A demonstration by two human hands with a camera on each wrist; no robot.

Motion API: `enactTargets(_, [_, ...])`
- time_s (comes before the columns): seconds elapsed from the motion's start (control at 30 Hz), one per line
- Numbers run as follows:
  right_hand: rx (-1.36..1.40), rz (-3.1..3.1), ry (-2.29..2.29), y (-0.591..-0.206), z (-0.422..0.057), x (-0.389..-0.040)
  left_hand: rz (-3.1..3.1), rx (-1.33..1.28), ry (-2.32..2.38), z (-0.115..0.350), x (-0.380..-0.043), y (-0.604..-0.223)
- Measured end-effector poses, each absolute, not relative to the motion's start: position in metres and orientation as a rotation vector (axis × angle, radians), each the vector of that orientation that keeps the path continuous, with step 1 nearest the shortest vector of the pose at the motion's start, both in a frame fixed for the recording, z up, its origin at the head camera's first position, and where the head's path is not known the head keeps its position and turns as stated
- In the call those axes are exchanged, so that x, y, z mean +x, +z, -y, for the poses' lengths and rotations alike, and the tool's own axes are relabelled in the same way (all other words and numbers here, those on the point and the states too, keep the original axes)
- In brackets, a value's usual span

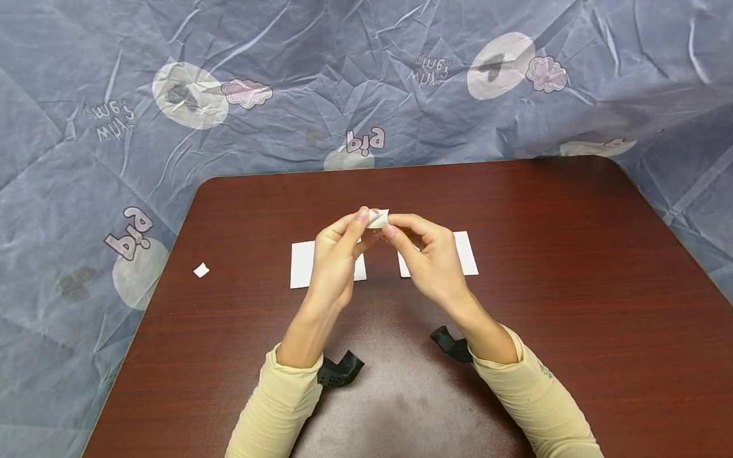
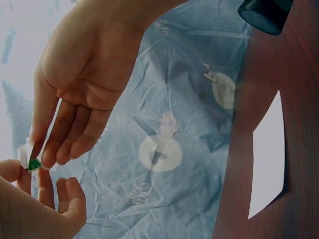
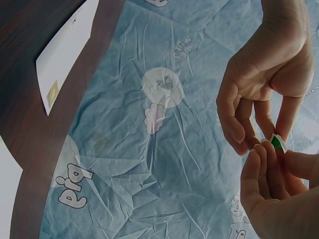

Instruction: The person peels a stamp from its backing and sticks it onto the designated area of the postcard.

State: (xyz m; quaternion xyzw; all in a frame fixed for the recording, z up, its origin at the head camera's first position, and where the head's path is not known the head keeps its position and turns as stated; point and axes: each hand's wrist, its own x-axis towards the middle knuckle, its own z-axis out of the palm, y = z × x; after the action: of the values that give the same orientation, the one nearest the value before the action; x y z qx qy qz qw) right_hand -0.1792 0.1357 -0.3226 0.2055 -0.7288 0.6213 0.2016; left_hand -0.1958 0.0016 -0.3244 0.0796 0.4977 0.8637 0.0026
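Note:
A small white piece like a sticker [image 1: 376, 219], with a diagonal fold or flap, is held up over the far half of the table. My left hand [image 1: 335, 254] pinches its left edge between thumb and fingers. On the opposite edge, my right hand [image 1: 426, 254] has its thumb and index finger pinching too. Both wrist views reveal a green face [image 2: 34, 164] on the piece. Behind the hands lie two white cards, the left card [image 1: 301, 266] and the right card [image 1: 466, 254], each partly covered. A gold patch [image 3: 52, 94] marks one card in the right wrist view.
A small white scrap [image 1: 201, 270] lies near the left edge of the brown table [image 1: 572, 286]. Black wrist-worn devices stick out from the left wrist [image 1: 340, 370] and right wrist [image 1: 450, 345]. A wrinkled blue printed cloth [image 1: 321, 76] hangs behind the table.

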Motion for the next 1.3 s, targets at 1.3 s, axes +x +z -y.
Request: enactTargets(1.3, [0.579, 2.024, 1.749, -0.3233, -0.1341, -0.1797, -1.443, 0.232, 2.698, 0.0044, -0.1957, -0.3207])
